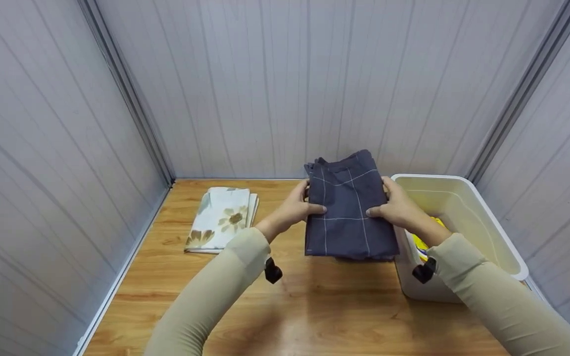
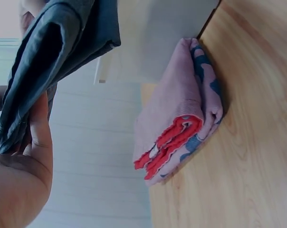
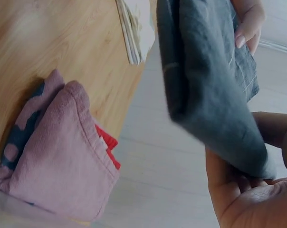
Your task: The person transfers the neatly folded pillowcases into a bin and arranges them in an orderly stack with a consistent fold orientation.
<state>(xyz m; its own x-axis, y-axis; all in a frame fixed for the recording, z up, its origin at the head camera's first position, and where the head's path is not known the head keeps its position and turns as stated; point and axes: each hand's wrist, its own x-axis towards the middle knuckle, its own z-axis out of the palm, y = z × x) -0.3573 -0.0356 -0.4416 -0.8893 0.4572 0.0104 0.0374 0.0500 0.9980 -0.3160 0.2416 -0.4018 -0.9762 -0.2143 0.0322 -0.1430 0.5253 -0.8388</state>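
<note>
Both hands hold a folded dark grey cloth with thin white checked lines (image 1: 347,227) above the table. My left hand (image 1: 291,208) grips its left edge, thumb on top and fingers beneath. Its right edge is gripped the same way by my right hand (image 1: 400,207). In the left wrist view the folded layers of the dark cloth (image 2: 62,38) show between thumb and fingers. Below it on the table lies a folded pink fabric piece (image 2: 169,104) with dark blue patches and a red inner edge; the dark cloth hides it in the head view.
A folded white cloth with brown flowers (image 1: 225,217) lies on the wooden table (image 1: 166,291) at the left. At the right stands a white plastic bin (image 1: 426,289), with something yellow (image 1: 418,243) inside, partly behind my right forearm. Pale panel walls (image 1: 285,89) enclose the back and sides.
</note>
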